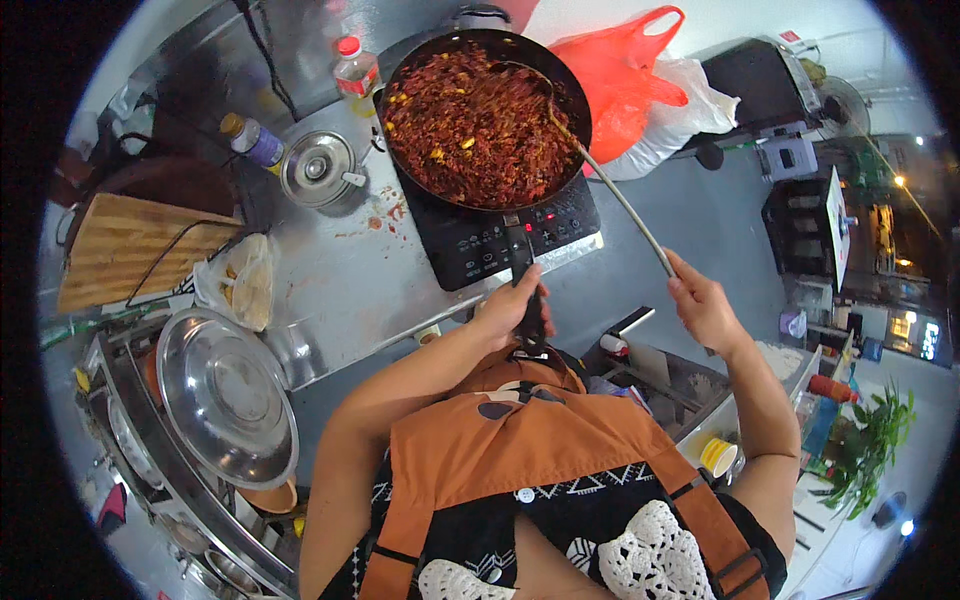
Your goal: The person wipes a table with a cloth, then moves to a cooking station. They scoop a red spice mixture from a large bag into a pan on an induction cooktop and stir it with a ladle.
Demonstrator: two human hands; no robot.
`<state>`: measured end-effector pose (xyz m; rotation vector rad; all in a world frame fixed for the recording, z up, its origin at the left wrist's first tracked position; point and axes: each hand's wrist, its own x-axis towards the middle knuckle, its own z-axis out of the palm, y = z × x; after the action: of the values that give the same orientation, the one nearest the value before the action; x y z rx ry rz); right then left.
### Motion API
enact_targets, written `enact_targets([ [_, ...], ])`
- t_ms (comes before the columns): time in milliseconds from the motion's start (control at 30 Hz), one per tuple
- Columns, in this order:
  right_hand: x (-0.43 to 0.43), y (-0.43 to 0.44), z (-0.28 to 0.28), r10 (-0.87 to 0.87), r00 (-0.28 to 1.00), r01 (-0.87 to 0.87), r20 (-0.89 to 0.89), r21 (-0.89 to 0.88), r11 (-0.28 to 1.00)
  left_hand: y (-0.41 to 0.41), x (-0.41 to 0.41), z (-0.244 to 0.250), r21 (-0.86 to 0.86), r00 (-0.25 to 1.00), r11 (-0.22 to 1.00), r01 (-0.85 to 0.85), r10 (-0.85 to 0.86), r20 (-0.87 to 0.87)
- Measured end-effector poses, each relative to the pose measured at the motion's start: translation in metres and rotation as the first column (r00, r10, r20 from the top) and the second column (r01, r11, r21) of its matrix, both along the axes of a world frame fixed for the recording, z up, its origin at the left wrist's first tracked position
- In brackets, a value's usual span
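Note:
A large dark frying pan [512, 214] stands on a black induction cooktop [480, 259] with lit red indicators. Dark red chopped food [472, 127] with a few yellow pieces fills it. My left hand [511, 309] is closed around the pan's black handle, close to my orange apron. Further right, my right hand [699, 304] grips the end of a long metal ladle [626, 204]. The ladle's head lies in the food at the pan's right side, partly covered by it.
Left of the pan stand a lidded steel pot [319, 169], a purple-labelled bottle [259, 142] and a red-capped bottle [354, 71]. Red and white plastic bags [619, 82] lie behind at right. A wooden cutting board [127, 251] and large steel basin [229, 397] are at left.

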<state>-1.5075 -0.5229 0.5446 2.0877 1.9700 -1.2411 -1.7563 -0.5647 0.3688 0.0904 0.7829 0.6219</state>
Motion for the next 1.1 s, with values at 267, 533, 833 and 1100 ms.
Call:
enact_targets([
  [267, -0.016, 0.054, -0.01, 0.067, 0.818, -0.28, 0.572, 0.293, 0.914, 0.028, 0.051, -0.012, 0.002, 0.964, 0.998, 0.065, -0.064, 0.258],
  [533, -0.078, -0.005, 0.031, -0.778, 0.622, 0.485, -0.087, -0.737, 0.47, 0.029, 0.065, -0.015, 0.01, 0.964, 0.999, -0.036, 0.032, 0.266],
  [833, -0.08, -0.004, -0.053, -0.945, 0.165, 0.062, -0.282, -0.954, 0.295, 0.017, 0.043, -0.006, 0.06, 0.998, 0.997, 0.043, -0.046, 0.041],
  [1100, -0.069, -0.021, -0.07, -0.873, 0.18, 0.015, -0.454, -0.886, 0.464, 0.006, -0.011, 0.009, 0.0, 0.974, 0.981, 0.194, -0.192, -0.116],
])
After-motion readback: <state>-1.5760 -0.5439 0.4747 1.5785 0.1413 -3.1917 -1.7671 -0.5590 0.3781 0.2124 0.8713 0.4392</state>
